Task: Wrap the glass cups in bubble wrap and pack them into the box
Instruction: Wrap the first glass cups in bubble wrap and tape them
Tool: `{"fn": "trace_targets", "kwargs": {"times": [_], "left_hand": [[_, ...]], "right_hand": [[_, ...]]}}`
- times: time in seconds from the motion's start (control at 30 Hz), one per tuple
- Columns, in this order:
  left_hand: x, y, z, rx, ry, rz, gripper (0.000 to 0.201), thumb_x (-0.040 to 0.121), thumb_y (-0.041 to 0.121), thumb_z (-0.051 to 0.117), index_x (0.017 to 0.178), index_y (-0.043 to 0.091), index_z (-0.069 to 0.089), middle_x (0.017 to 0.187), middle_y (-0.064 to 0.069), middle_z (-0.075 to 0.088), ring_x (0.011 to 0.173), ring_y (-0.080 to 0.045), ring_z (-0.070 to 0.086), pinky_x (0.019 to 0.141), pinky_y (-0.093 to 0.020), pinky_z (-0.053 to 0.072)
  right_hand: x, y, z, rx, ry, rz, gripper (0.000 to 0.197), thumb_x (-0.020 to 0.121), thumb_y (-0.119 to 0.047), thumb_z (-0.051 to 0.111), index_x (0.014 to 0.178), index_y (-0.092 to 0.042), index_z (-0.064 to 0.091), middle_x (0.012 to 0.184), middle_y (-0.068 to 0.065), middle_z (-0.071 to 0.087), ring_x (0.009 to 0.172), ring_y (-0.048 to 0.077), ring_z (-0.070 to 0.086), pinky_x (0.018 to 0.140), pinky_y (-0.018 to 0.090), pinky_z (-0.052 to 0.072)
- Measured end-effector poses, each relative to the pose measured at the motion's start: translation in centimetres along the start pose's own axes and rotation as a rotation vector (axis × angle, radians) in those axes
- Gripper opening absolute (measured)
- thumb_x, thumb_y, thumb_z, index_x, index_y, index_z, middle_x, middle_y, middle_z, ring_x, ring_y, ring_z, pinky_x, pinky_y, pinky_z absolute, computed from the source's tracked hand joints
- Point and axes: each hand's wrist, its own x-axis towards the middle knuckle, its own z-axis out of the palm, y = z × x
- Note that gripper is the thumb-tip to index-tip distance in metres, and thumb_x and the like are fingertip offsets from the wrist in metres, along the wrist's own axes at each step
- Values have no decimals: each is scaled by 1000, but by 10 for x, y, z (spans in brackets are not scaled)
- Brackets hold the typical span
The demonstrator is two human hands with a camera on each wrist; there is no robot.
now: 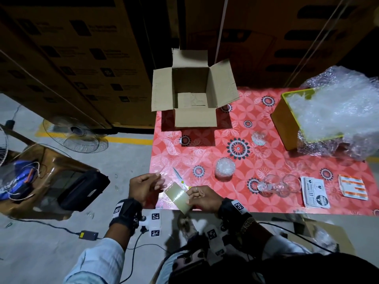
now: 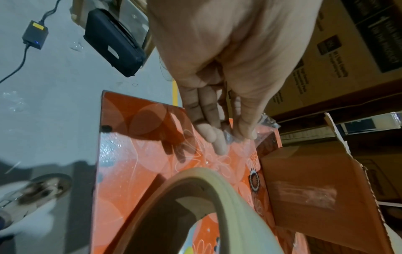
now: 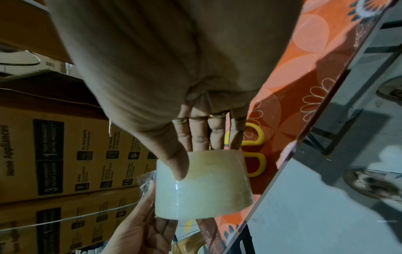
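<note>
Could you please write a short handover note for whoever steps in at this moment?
Right hand grips the tape roll at the table's near edge. Left hand pinches a clear strip, apparently the tape's free end.
Box stands open at the far edge; it looks empty.
Done: one wrapped cup mid-table; a second small bundle beyond it.
Left: two bare glasses to wrap, tape and box. Bubble wrap is far right, scissors by the hands.

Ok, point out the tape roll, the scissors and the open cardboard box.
tape roll (image 3: 203,183), right wrist view: on its outer wound face, below the thumb.
scissors (image 1: 178,177), head view: on the blades, beyond the hands.
open cardboard box (image 1: 194,119), head view: on the near outer wall.
</note>
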Motion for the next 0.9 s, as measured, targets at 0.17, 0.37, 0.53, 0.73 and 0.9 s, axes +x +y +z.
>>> {"fn": "trace_targets", "kwargs": {"times": [0.17, 0.37, 0.53, 0.73, 0.9], "left_hand": [[23, -16, -23, 216, 42, 26, 15, 84, 6, 82, 85, -8, 77, 82, -30, 73, 58, -27, 65, 57, -27, 57], [42, -36, -30, 378, 85, 28, 15, 75, 3, 89, 68, 13, 82, 75, -17, 76, 73, -27, 68, 82, -38, 59], [45, -36, -28, 489, 92, 75, 17, 73, 6, 92, 67, 18, 81, 79, -7, 79, 73, -21, 69, 86, -42, 60], [42, -31, -23, 636, 100, 159, 16, 71, 11, 94, 75, 20, 82, 74, 1, 78, 69, -16, 68, 79, -30, 57], [48, -23, -20, 826, 97, 269, 28, 67, 5, 94, 83, 17, 74, 70, 0, 69, 67, -20, 65, 69, -26, 49]], "right_hand": [[5, 4, 4, -76, 42, -66, 23, 84, 4, 76, 105, -4, 70, 87, 3, 64, 81, 12, 61, 81, 23, 51], [2, 4, 9, -110, 47, -163, 17, 86, 5, 74, 98, -6, 71, 86, 3, 67, 76, 4, 61, 79, 18, 51], [2, 2, 12, -130, 91, -183, 16, 86, 6, 72, 98, -6, 70, 86, 3, 66, 73, 1, 60, 77, 16, 51], [-1, 2, 14, -182, 111, -190, 20, 83, 8, 72, 96, -6, 70, 85, 2, 66, 72, 2, 59, 74, 17, 50], [2, -2, 17, -233, 112, -168, 26, 79, 8, 72, 87, -16, 67, 78, -3, 63, 70, 5, 57, 70, 18, 50]]}}
